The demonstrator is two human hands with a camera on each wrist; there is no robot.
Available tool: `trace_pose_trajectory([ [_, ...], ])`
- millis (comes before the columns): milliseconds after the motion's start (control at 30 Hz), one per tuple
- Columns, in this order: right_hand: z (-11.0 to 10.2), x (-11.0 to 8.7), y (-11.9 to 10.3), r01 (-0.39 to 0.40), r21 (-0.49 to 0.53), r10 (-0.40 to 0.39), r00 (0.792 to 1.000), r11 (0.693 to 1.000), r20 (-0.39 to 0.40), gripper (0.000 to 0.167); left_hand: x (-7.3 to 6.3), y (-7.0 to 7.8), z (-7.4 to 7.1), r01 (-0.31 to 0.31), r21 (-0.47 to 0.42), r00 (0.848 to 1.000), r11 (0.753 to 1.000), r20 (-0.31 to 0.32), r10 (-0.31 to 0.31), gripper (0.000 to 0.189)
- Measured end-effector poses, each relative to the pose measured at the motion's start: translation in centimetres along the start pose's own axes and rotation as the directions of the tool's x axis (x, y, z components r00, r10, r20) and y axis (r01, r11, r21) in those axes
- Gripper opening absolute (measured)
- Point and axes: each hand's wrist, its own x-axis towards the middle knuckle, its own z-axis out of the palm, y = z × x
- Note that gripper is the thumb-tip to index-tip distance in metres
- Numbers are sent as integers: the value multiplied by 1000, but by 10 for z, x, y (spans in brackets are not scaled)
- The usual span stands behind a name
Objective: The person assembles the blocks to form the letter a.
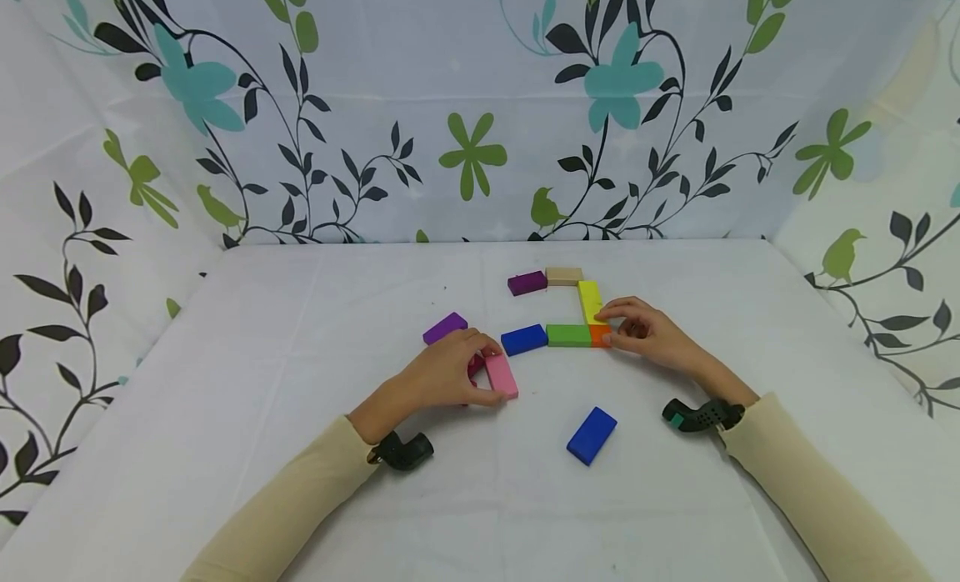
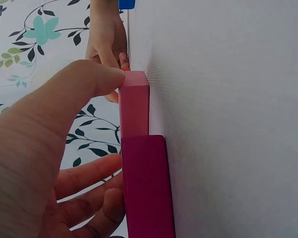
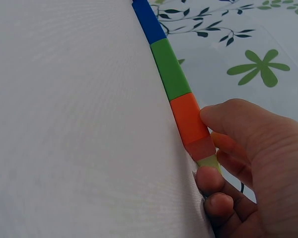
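My left hand point(image 1: 448, 370) pinches a pink block point(image 1: 502, 376) between thumb and fingers, the thumb at its near end. A magenta block point(image 2: 147, 186) lies right beside the pink one, mostly covered by the hand in the head view. My right hand point(image 1: 651, 336) pinches an orange block point(image 3: 188, 116), thumb on its side and the other fingers curled. The orange block sits at the corner between a green block point(image 1: 568, 336) and a yellow block point(image 1: 590, 302). A blue block point(image 1: 524, 339) lies at the green block's left end.
A tan block point(image 1: 564, 276) stands at the yellow block's far end, with a dark purple block point(image 1: 527, 283) to its left. A purple block point(image 1: 446, 327) lies behind my left hand. Another blue block point(image 1: 592, 436) lies nearer on the white-covered table point(image 1: 360, 515).
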Motion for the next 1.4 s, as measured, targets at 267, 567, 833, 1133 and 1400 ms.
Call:
trace_pose_trajectory([
  [267,0,0,-1,6,-2,-6,1000,1000,-3,32,1,-1,1,-8,21,1000,1000,11,8,58],
  [567,-1,1,1,1,-9,-1,1000,1000,-4,33,2,-1,2,-12,31,1000,999,-9,12,58],
  [833,-1,0,2,15,-17,-15,1000,1000,-3,35,1,-2,3,-43,48,999,998,-11,44,56],
  [1133,0,1,1,-2,-17,2,1000,1000,-3,33,1,-3,3,-49,54,999,997,-7,49,56],
  [1400,0,0,1,-21,-21,21,1000,1000,-1,34,1,0,2,-28,50,1000,998,4,28,57],
])
